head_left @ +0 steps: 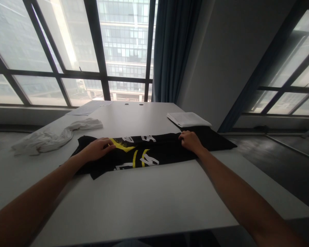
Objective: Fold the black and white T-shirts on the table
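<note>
A black T-shirt [167, 151] with yellow and white print lies across the table in a long strip, narrowed as if folded lengthwise. Near its left end, my left hand [99, 150] has its fingers bent and closed on the cloth beside the yellow print. At the other end my right hand [192, 140] pinches the shirt by its far edge, knuckles up. A sleeve-like corner of the shirt spreads toward me below my left wrist. Whatever part of the cloth is between the fingertips is hidden.
A crumpled white garment [59, 135] lies on the white table [149, 202] at the left. Behind my right hand is a folded white cloth or packet [189, 119], with black fabric [216, 139] beneath and beside it. Pale sheets [90, 108] rest toward the window.
</note>
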`<state>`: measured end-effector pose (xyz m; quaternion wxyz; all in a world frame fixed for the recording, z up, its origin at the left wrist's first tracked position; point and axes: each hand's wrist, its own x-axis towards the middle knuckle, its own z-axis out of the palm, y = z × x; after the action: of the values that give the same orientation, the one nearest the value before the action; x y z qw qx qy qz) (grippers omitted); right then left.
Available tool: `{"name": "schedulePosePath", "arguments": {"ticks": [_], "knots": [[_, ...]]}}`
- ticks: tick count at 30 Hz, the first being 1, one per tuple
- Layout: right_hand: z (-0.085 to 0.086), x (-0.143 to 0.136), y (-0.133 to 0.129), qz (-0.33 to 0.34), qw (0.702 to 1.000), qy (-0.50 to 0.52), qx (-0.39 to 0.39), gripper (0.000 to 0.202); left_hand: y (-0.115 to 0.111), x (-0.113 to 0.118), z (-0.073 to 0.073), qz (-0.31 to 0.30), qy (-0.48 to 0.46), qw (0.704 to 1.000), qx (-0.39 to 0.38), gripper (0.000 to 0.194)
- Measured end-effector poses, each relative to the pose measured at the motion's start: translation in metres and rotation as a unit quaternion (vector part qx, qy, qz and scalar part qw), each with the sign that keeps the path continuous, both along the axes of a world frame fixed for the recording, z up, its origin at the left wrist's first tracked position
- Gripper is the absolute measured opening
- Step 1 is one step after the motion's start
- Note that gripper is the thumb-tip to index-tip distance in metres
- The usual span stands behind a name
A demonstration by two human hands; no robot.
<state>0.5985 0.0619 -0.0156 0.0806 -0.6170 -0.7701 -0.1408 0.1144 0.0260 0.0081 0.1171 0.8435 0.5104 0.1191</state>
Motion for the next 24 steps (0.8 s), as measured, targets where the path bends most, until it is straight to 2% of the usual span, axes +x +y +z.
{"name": "schedulePosePath", "arguments": {"ticks": [2, 3, 5, 8, 10, 13, 16, 18, 20, 22, 24], "knots": [[-0.001, -0.010, -0.002, 0.021, 0.999, 0.043, 0.017, 0.030, 0.012, -0.014, -0.013, 0.062, 0.034, 0.996, 0.048, 0.063], [-0.003, -0.016, -0.002, 0.042, 0.997, 0.064, 0.021, 0.030, 0.018, -0.022, -0.020, 0.091, 0.060, 0.993, 0.043, 0.066], [-0.008, -0.029, -0.003, 0.092, 0.991, 0.095, 0.016, 0.030, 0.030, -0.040, -0.034, 0.130, 0.101, 0.986, 0.000, 0.074], [-0.015, -0.045, -0.004, 0.151, 0.982, 0.112, -0.011, 0.026, 0.045, -0.062, -0.050, 0.138, 0.105, 0.983, -0.053, 0.081], [-0.018, -0.052, -0.006, 0.167, 0.979, 0.113, -0.027, 0.024, 0.052, -0.072, -0.053, 0.135, 0.097, 0.984, -0.066, 0.083], [-0.018, -0.055, -0.007, 0.159, 0.981, 0.104, -0.030, 0.023, 0.055, -0.076, -0.049, 0.152, 0.095, 0.982, -0.067, 0.078], [-0.016, -0.056, -0.008, 0.150, 0.984, 0.096, -0.028, 0.022, 0.045, -0.062, -0.035, 0.173, 0.106, 0.979, -0.014, 0.066], [-0.013, -0.060, -0.009, 0.158, 0.982, 0.101, -0.033, 0.021, 0.030, -0.042, -0.023, 0.147, 0.105, 0.983, 0.042, 0.059], [-0.011, -0.067, -0.010, 0.173, 0.977, 0.113, -0.043, 0.022, 0.013, -0.017, -0.013, 0.078, 0.080, 0.991, 0.068, 0.058], [-0.009, -0.078, -0.009, 0.193, 0.971, 0.128, -0.059, 0.024, -0.003, 0.008, -0.006, -0.026, 0.046, 0.998, 0.034, 0.062], [-0.007, -0.091, -0.007, 0.211, 0.965, 0.138, -0.073, 0.026, -0.013, 0.026, -0.004, -0.093, 0.032, 0.995, 0.011, 0.065]]}}
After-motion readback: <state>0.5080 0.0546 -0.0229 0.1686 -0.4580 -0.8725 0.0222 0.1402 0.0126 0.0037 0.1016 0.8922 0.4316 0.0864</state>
